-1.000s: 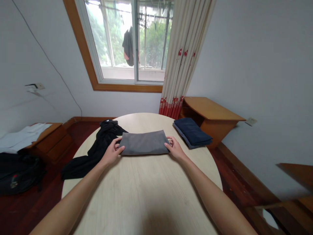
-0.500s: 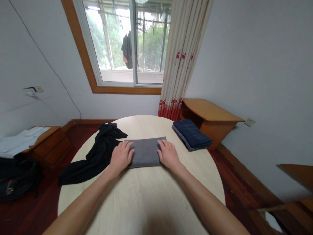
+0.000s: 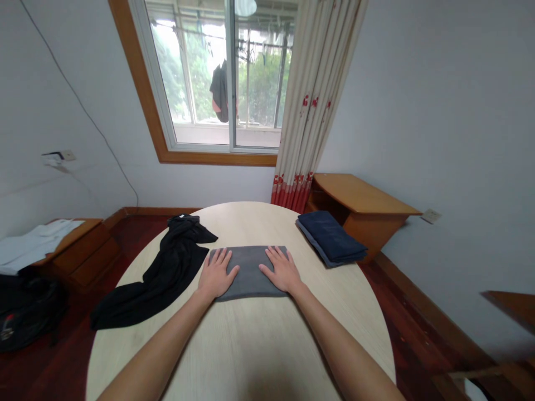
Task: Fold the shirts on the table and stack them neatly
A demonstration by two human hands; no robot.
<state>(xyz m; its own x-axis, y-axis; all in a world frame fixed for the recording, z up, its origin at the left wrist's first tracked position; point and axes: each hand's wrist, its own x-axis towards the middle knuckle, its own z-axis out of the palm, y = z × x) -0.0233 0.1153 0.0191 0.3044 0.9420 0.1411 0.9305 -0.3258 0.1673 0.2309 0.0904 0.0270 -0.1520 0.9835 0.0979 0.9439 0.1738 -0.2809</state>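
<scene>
A grey garment [image 3: 249, 273], folded into a flat rectangle, lies in the middle of the round table. My left hand [image 3: 217, 274] rests flat on its left side with the fingers spread. On its right side lies my right hand [image 3: 282, 269], palm down, fingers apart. A rumpled black garment [image 3: 167, 273] stretches along the left part of the table, close to my left hand. To the right sits a stack of folded dark blue and grey-blue clothes [image 3: 332, 236].
The round pale table [image 3: 246, 345] fills the foreground. Behind its right edge stands a wooden desk [image 3: 363, 195] beside a curtain [image 3: 315, 106]. At the left are a low wooden cabinet [image 3: 92, 256] with papers [image 3: 37, 245] on it and a black bag [image 3: 29, 309].
My hands have flattened and spread on the grey garment; before, their fingers were curled at its sides. The whole view has shifted slightly.
</scene>
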